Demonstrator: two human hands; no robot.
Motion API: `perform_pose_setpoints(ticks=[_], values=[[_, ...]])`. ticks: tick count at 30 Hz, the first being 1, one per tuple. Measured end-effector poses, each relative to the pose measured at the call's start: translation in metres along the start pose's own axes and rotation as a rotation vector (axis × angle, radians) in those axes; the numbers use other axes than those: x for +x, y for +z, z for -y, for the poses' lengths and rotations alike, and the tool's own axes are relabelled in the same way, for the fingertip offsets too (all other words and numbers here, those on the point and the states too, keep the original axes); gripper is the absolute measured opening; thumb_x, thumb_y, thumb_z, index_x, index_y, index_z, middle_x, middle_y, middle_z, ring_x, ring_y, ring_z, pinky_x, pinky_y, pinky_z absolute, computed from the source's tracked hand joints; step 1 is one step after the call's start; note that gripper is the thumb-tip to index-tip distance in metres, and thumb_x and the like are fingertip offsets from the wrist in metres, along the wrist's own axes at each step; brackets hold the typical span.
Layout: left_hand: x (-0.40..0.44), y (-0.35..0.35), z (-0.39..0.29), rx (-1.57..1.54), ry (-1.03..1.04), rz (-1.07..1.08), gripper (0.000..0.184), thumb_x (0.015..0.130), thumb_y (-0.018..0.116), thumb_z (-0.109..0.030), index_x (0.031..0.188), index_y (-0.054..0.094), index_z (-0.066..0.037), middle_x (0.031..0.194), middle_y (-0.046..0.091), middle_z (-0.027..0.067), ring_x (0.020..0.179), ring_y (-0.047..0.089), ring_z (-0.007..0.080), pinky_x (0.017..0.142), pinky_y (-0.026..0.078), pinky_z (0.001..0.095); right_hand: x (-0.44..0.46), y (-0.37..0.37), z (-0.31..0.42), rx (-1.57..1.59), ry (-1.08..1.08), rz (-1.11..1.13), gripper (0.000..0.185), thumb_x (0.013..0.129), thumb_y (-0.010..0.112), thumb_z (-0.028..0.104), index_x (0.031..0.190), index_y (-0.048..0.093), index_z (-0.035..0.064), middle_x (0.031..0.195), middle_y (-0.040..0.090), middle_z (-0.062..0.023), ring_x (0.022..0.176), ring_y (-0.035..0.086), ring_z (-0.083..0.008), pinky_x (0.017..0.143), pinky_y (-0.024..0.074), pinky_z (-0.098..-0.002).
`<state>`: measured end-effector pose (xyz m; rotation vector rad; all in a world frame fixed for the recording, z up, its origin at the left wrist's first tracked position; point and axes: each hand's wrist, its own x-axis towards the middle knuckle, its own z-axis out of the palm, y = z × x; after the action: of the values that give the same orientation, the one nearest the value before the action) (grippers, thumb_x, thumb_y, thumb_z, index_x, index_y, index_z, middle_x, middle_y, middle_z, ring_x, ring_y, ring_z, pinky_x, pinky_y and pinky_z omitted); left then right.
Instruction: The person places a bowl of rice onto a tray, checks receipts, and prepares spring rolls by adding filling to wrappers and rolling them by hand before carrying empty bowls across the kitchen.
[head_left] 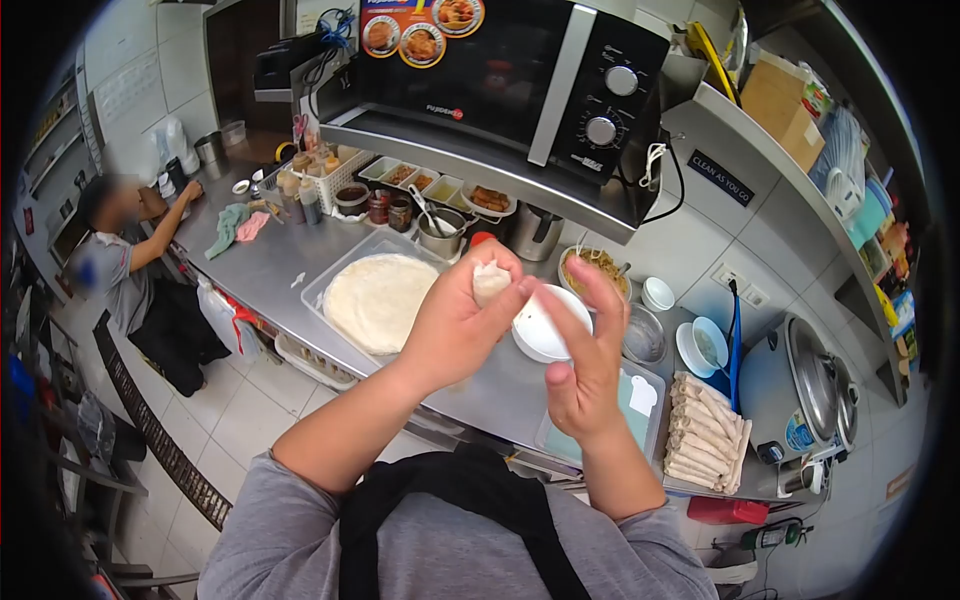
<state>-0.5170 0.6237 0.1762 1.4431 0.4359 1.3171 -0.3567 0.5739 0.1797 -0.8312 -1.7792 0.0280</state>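
My left hand (462,315) is closed around a small whitish piece (490,283), raised over the counter. My right hand (585,350) is held up beside it with its fingers spread, and nothing shows in it. Behind and between the hands is a white bowl (540,335). To the left, a stack of round pale wrappers (375,300) lies in a clear plastic tray (312,298). A bowl of shredded filling (597,268) stands behind my right hand. On the right, many pale rolls (703,435) are piled up.
A microwave (480,80) sits on a shelf above the counter (480,400). Sauce jars (378,208) and a metal pot (440,235) line the back. A large pot (790,375) stands at the right. Another person (140,270) is at the far left.
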Motion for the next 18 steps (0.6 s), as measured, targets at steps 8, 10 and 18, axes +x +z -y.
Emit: perform_pose_setpoints(ticks=[8, 10, 18], values=[[-0.017, -0.030, -0.010, 0.683, 0.222, -0.060, 0.019, 0.087, 0.069, -0.014, 0.094, 0.052, -0.007, 0.079, 0.064, 0.0125, 0.069, 0.064, 0.0304, 0.060, 0.048, 0.0351, 0.020, 0.029, 0.032, -0.576, -0.299, 0.087, 0.046, 0.085, 0.058, 0.059, 0.109, 0.071, 0.0209, 0.137, 0.053, -0.0018, 0.123, 0.041, -0.0301, 0.095, 0.0277, -0.0451], [-0.020, -0.035, -0.011, 0.647, 0.254, -0.082, 0.021, 0.086, 0.069, -0.014, 0.093, 0.052, -0.007, 0.078, 0.065, 0.0128, 0.071, 0.065, 0.0332, 0.060, 0.048, 0.0364, 0.030, 0.044, 0.040, -0.591, -0.326, 0.118, 0.040, 0.079, 0.069, 0.051, 0.094, 0.068, 0.0131, 0.130, 0.055, -0.0005, 0.121, 0.043, -0.0292, 0.090, 0.0283, -0.0485], [-0.044, -0.092, -0.039, 0.447, 0.175, -0.166, 0.029, 0.085, 0.075, -0.023, 0.095, 0.052, -0.008, 0.075, 0.058, 0.0025, 0.065, 0.054, 0.0128, 0.062, 0.045, 0.0264, 0.037, 0.079, 0.041, 0.831, 0.287, 0.382, 0.096, 0.086, 0.072, 0.045, 0.157, 0.017, 0.0103, 0.156, 0.028, -0.0136, 0.143, 0.030, -0.0294, 0.107, 0.0353, -0.0434]])
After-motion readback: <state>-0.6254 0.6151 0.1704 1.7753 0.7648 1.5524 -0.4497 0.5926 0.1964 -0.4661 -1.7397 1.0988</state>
